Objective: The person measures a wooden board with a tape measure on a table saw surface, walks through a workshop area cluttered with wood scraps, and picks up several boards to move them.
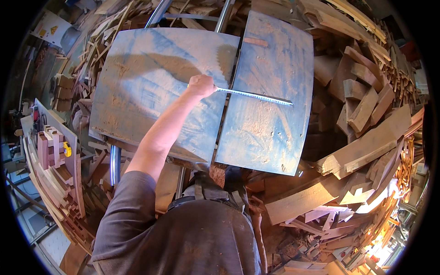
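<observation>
My left arm reaches forward over a dusty metal machine table (pixel 156 114). The closed left hand (pixel 201 86) grips one end of a narrow metal ruler (pixel 256 96) with tick marks. The ruler runs rightward from my fist, across the dark slot (pixel 224 107), onto the right-hand table panel (pixel 266 133). Most of the held end is hidden in the fingers. Beyond the hand, beside the slot, lies a dark, toothed, rounded shape (pixel 225 58) like a saw blade's shadow. A small flat wood strip (pixel 255 42) rests on the right panel's far part. My right hand is out of view.
Sawdust covers both panels. Heaped wooden offcuts (pixel 366 96) crowd the right side, with thick boards (pixel 302 197) at the lower right. Stacked slats (pixel 50 183) stand at the left near a yellow tape measure (pixel 67 149). Metal rails (pixel 224 16) extend past the table's far edge.
</observation>
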`<state>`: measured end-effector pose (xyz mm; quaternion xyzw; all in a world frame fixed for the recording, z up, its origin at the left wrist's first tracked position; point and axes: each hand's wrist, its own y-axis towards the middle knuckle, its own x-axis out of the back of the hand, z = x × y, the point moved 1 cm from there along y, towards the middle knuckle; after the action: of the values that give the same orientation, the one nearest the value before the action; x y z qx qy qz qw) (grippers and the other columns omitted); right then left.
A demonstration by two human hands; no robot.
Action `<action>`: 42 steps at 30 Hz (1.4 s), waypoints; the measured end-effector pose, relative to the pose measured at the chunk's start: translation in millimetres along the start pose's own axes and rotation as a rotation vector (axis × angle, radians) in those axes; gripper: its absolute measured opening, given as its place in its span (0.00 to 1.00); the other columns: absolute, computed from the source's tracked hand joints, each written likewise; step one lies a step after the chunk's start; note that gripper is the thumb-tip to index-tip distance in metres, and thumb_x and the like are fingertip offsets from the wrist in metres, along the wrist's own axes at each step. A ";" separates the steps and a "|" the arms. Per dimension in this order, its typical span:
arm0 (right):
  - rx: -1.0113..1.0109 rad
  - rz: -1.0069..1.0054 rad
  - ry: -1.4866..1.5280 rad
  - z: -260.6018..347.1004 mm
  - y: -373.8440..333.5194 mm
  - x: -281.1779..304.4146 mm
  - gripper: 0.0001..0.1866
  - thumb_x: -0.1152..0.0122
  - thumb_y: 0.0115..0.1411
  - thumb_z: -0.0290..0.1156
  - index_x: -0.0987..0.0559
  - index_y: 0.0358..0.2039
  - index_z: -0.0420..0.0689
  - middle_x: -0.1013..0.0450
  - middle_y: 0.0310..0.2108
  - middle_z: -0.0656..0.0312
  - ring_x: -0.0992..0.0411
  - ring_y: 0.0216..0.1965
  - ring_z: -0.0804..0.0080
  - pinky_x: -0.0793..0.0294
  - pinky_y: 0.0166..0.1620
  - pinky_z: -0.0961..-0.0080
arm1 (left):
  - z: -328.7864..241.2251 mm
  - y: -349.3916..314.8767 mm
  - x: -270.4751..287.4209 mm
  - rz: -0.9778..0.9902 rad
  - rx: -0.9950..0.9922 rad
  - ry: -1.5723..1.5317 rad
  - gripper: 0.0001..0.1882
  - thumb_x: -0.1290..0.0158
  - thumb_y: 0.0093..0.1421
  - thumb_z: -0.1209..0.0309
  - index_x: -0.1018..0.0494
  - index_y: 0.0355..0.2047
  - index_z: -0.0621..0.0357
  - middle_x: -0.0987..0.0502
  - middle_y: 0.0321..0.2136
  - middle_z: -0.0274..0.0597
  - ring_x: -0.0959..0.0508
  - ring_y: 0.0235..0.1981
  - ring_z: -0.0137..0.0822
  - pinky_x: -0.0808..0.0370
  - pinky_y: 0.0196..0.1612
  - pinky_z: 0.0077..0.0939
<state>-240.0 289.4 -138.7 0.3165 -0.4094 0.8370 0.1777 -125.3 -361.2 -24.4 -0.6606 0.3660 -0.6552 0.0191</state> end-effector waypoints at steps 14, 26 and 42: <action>0.072 0.019 -0.112 -11.5 1.9 -4.1 0.09 0.43 0.58 0.37 0.18 0.34 0.48 0.23 0.32 0.54 0.23 0.35 0.56 0.25 0.38 0.65 | -8.6 3.3 0.5 0.043 0.027 0.005 0.19 0.48 0.59 0.53 0.21 0.37 0.56 0.19 0.36 0.45 0.20 0.41 0.41 0.24 0.44 0.35; 0.124 -0.017 -0.050 -17.8 6.3 -14.2 0.07 0.43 0.56 0.34 0.19 0.33 0.49 0.23 0.29 0.54 0.23 0.32 0.55 0.25 0.35 0.63 | -7.5 3.1 -2.9 0.015 0.034 0.018 0.18 0.49 0.59 0.53 0.20 0.37 0.54 0.20 0.37 0.45 0.21 0.42 0.43 0.25 0.45 0.34; 0.083 -0.004 -0.054 2.7 3.3 -6.8 0.10 0.47 0.57 0.34 0.19 0.34 0.49 0.23 0.33 0.55 0.23 0.36 0.58 0.26 0.37 0.66 | -7.6 2.2 -4.1 -0.015 0.029 0.025 0.18 0.48 0.58 0.53 0.20 0.36 0.54 0.19 0.36 0.44 0.20 0.41 0.42 0.24 0.44 0.34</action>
<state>-235.8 285.0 -143.9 0.3468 -0.3784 0.8441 0.1550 -132.4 -357.3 -27.9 -0.6547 0.3517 -0.6688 0.0192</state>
